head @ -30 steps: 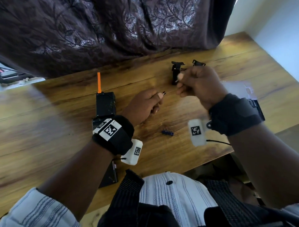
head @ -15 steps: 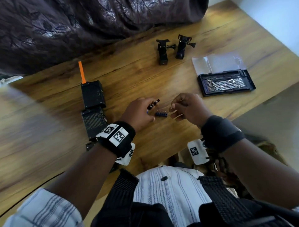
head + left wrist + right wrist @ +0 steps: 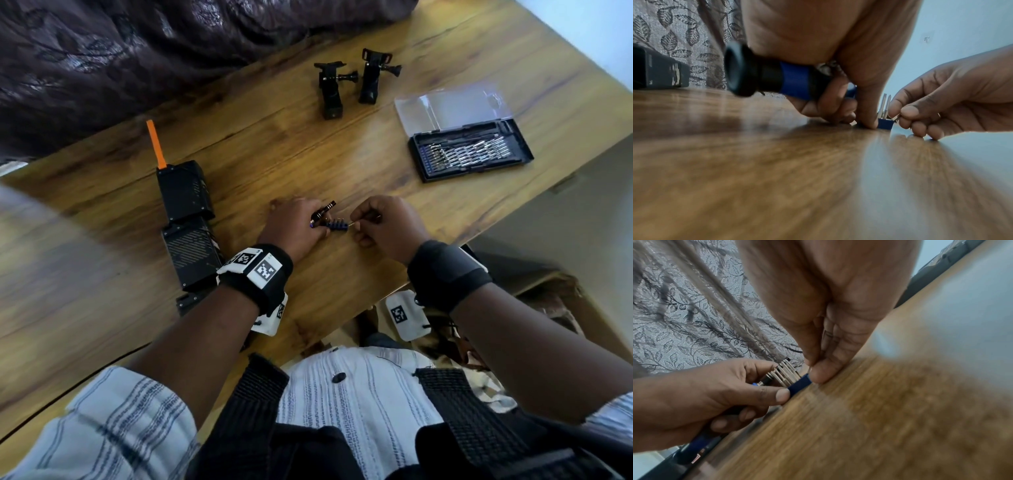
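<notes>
Bit holder, head view: the blue strip [image 3: 334, 225] is laid flat on the table [image 3: 274, 154], with one hand at each of its ends.
Left hand, head view: the left hand [image 3: 294, 228] is set at the bit holder's left end and curled round a screwdriver handle [image 3: 323, 211], whose metal end sticks out just beyond the holder.
Right hand, head view: the right hand [image 3: 387, 228] is closed at the bit holder's right end, where a thin loose bit [image 3: 350, 224] is pinched.
Surroundings, head view: a bit case [image 3: 472, 154] lies open well beyond the bit holder to the right, probably as its source. Black boxes [image 3: 185, 195] are lined up well to its left.
Left wrist view: the screwdriver handle [image 3: 766, 78] is gripped in the curled fingers, so one fingertip [image 3: 867, 116] is free to be pressed against the bit holder [image 3: 885, 124]. Sliding is judged to be prevented this way.
Standing bits, left wrist view: the standing bits [image 3: 885, 105] are held upright in the bit holder.
Right wrist view: the loose bit [image 3: 809, 369] is pinched between thumb and forefinger just above the bit holder's [image 3: 799, 383] end slot. Whether it is being seated or drawn out cannot be told.
Grip, right wrist view: a fingertip pinch is judged to suit so thin a part.
</notes>
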A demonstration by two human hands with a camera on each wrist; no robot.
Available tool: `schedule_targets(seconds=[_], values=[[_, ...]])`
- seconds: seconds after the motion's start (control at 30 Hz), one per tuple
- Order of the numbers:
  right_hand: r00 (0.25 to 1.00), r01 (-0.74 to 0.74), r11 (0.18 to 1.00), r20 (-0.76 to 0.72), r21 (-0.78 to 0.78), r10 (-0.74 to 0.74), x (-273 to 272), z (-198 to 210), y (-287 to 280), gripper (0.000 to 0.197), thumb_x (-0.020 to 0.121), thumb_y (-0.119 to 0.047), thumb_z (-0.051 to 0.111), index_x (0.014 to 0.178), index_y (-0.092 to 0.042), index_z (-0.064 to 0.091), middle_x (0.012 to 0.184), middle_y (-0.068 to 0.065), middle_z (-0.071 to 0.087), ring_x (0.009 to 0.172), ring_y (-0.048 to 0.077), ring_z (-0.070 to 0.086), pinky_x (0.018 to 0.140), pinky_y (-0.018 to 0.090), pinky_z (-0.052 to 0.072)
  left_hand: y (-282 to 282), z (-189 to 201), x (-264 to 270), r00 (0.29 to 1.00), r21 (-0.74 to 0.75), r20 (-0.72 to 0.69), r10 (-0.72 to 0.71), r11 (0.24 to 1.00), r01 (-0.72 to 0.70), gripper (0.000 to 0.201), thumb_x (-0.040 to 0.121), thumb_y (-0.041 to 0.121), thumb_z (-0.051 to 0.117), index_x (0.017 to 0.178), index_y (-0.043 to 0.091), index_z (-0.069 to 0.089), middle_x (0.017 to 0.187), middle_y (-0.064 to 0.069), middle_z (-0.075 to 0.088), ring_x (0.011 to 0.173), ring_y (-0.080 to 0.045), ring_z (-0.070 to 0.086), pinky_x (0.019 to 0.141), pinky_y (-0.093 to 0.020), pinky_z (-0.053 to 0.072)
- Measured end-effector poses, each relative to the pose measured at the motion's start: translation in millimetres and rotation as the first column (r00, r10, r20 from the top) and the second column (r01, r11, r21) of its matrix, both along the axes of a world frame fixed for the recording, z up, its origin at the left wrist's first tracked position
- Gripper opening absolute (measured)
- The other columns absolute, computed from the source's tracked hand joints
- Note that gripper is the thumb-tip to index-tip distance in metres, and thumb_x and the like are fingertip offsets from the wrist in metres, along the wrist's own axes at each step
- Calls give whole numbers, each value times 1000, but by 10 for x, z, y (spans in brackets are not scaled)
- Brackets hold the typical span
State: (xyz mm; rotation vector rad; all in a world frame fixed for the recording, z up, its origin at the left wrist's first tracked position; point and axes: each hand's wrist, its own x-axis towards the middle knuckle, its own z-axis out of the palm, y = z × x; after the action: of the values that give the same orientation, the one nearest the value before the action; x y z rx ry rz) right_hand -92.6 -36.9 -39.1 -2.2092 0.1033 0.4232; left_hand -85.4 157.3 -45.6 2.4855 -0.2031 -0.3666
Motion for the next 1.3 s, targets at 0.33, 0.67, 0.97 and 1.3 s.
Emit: schedule_targets(seconds=[0.33,0.67,0.97,1.3], values=[[995,-50,994,80,-99,58,0,55,36,21,95,-3,59,94,-19,72,77,-3,74,62,5,72,63,17,59,5,11,0,999,-26,-29,39,999,-40,16,83,20,83,98,20,75,93,2,73,89,-19,66,83,-41,55],[978,-132,966,130,-221,163,61,80,40,17,89,-4,66,92,-17,76,80,-7,71,66,7,69,62,11,52,12,-3,6,997,-41,-35,64,997,-65,22,80,22,85,101,19,78,97,-1,75,93,-22,67,84,-43,56],[892,-329,746,68,-579,447,137,342,264,16,90,-11,57,92,-16,71,82,1,63,70,19,56,58,28,45,7,38,13,995,-26,-44,84,996,-85,18,79,20,87,95,18,78,90,-2,74,86,-21,66,75,-36,53],[869,-391,754,59,-528,492,177,300,172,22,95,-8,56,102,-17,75,83,-6,66,76,13,62,71,29,57,10,60,18,995,-43,-56,87,995,-89,15,77,20,88,88,20,78,86,2,70,83,-19,64,69,-31,47]])
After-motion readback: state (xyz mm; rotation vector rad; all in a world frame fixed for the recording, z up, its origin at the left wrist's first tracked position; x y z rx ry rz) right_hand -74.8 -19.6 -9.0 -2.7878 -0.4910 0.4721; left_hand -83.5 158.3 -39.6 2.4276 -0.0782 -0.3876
